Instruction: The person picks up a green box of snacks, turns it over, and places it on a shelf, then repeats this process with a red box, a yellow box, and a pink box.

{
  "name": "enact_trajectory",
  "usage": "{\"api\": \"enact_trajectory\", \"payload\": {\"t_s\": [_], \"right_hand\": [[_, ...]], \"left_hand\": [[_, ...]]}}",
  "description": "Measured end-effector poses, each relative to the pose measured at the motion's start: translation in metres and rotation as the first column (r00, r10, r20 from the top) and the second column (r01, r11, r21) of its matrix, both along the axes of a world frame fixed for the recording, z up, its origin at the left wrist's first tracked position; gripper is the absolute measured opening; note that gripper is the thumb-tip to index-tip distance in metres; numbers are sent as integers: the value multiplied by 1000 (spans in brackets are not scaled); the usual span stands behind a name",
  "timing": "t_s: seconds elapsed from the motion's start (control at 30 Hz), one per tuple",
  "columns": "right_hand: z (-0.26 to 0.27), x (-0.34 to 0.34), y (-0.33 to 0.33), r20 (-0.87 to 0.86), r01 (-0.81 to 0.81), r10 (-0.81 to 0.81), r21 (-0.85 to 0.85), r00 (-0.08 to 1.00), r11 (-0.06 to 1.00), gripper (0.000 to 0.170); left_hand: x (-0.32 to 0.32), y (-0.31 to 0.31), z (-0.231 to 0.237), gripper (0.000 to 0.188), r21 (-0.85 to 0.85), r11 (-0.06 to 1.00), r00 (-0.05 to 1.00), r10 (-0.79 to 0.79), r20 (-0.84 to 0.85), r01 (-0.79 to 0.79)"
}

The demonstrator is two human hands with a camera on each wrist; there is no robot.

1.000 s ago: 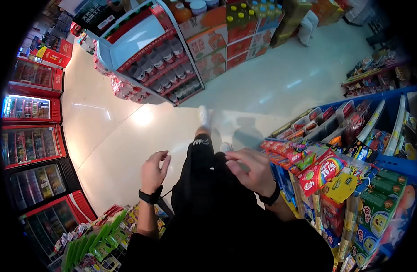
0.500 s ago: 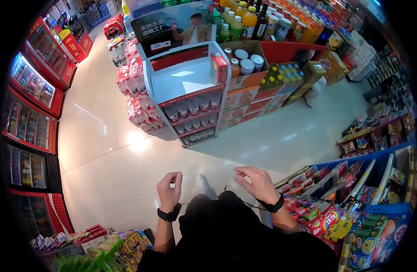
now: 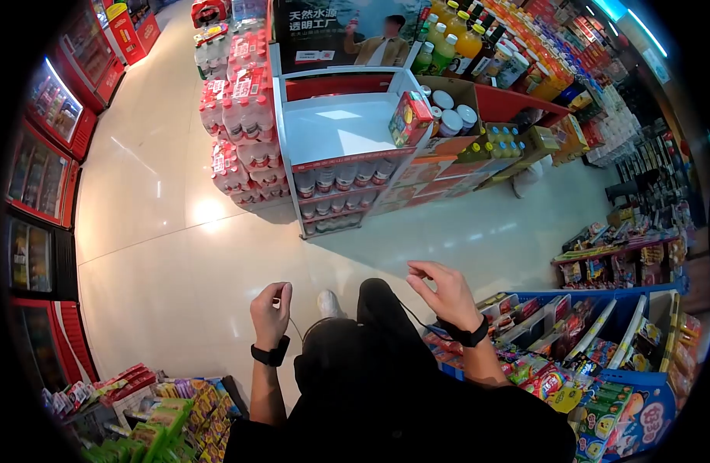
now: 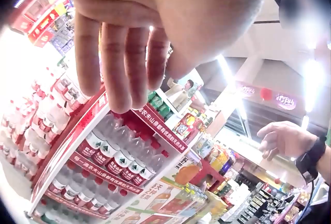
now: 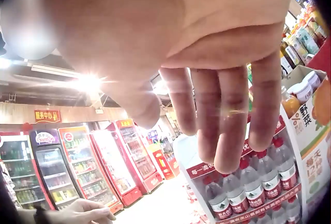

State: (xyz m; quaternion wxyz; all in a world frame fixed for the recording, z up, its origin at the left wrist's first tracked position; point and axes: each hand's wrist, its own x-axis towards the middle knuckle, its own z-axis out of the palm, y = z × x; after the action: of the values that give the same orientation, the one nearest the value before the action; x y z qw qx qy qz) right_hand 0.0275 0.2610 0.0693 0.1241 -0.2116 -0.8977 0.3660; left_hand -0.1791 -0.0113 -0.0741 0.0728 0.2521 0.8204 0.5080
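My left hand (image 3: 270, 312) is held in front of the body with loosely bent fingers and nothing in its grasp. To its right, at about the same height, my right hand (image 3: 446, 295) is empty too, its fingers relaxed. Each wrist wears a black band. Ahead of both hands stands a white display rack (image 3: 328, 127) with red-capped water bottles (image 3: 345, 176) on its lower shelves. A small colourful box (image 3: 411, 119) sits on its top shelf. In the left wrist view the fingers (image 4: 116, 69) hang in front of the rack, apart from the bottles.
Shrink-wrapped bottle packs (image 3: 247, 116) are stacked left of the rack, cartons (image 3: 424, 174) to its right. Red drink fridges (image 3: 42, 181) line the left side. A blue snack rack (image 3: 594, 332) is close on my right, packaged snacks (image 3: 193, 409) at lower left. Pale floor (image 3: 162, 270) lies between.
The head view has tilted up, and the rack now appears lower and further right. Both hands stay raised and empty in front of the body, while the feet have shifted on the floor.
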Motion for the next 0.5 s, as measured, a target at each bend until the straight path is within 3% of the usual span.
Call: {"api": "enact_trajectory", "payload": {"t_s": [0.23, 0.37, 0.5], "right_hand": [[-2, -2, 9, 66, 36, -33, -42, 997, 998, 30], [-16, 0, 30, 93, 58, -49, -91, 994, 994, 31], [-28, 3, 63, 103, -24, 24, -4, 994, 1000, 31]], "left_hand": [[-5, 35, -3, 16, -65, 991, 990, -111, 90, 117], [-10, 74, -3, 14, -92, 980, 984, -175, 33, 178], [-8, 120, 12, 12, -127, 951, 960, -280, 24, 281]]}}
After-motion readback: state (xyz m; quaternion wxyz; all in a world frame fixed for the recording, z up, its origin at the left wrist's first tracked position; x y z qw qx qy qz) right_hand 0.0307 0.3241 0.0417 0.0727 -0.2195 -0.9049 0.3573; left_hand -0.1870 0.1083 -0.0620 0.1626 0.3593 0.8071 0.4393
